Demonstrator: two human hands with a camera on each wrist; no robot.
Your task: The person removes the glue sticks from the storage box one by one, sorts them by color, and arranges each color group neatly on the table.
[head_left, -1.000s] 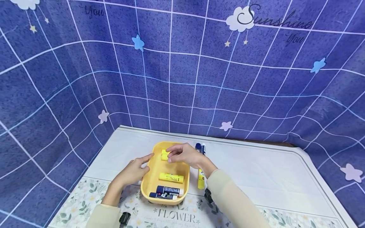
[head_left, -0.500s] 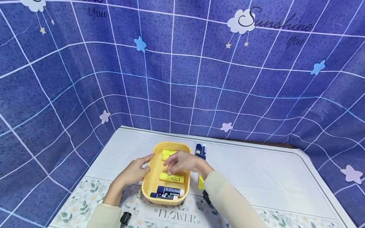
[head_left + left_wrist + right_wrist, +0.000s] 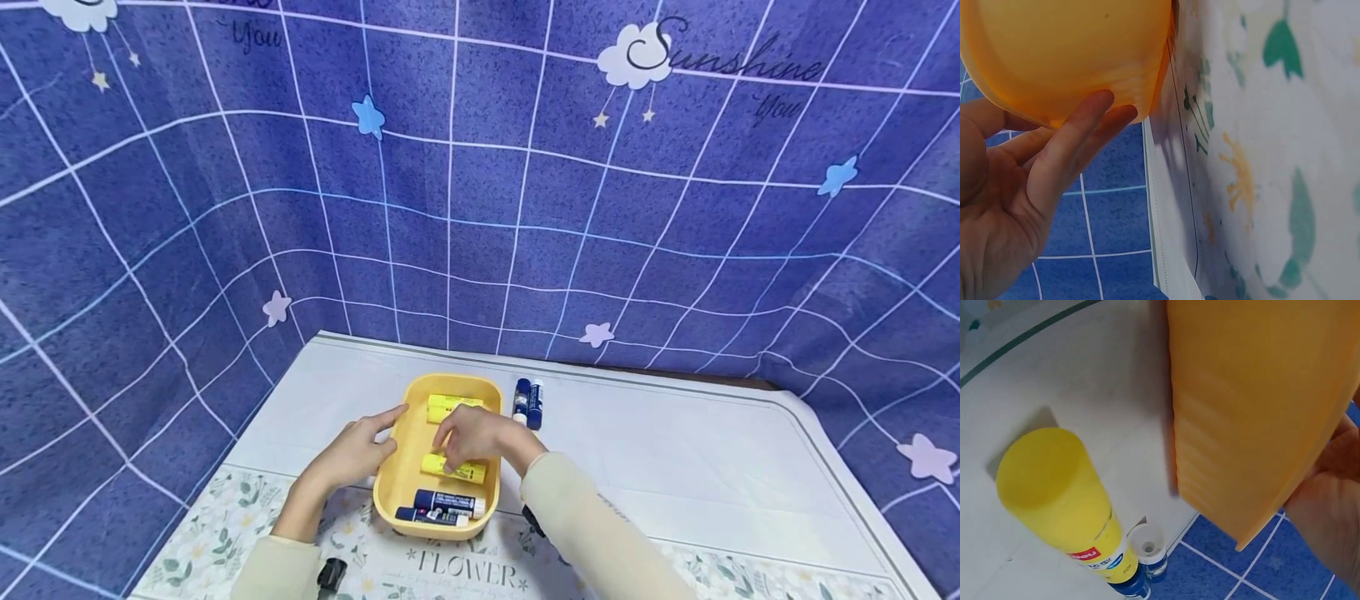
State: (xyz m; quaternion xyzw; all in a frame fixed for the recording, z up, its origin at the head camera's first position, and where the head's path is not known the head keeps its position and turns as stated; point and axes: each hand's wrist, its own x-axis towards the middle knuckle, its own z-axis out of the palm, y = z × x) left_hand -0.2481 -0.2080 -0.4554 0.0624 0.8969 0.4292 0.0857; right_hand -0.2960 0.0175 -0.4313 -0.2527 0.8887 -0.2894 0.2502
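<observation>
A yellow tray (image 3: 401,487) holds several glue sticks. My left hand (image 3: 354,454) lies along its left side, straight fingers touching the outer wall, as the left wrist view shows. Inside, my right hand (image 3: 472,433) reaches over a yellow glue stick (image 3: 467,472), thumb overlapping it and forefinger apart on the far side. More yellow at the far end is a pair of glue sticks (image 3: 444,407), partly behind my right hand. Two dark blue glue sticks with white ends, one upper (image 3: 442,502) and one lower (image 3: 427,517), lie at the near end.
Right of the tray, two blue glue sticks (image 3: 528,403) lie side by side on the white tablecloth (image 3: 675,467). A yellow glue stick (image 3: 1063,494) lies beside them in the right wrist view, hidden by my forearm from above. A blue curtain (image 3: 480,183) hangs behind.
My right hand has moved from the pair of yellow glue sticks at the far end toward me, down to the single yellow one. The left hand has stayed at the tray's side.
</observation>
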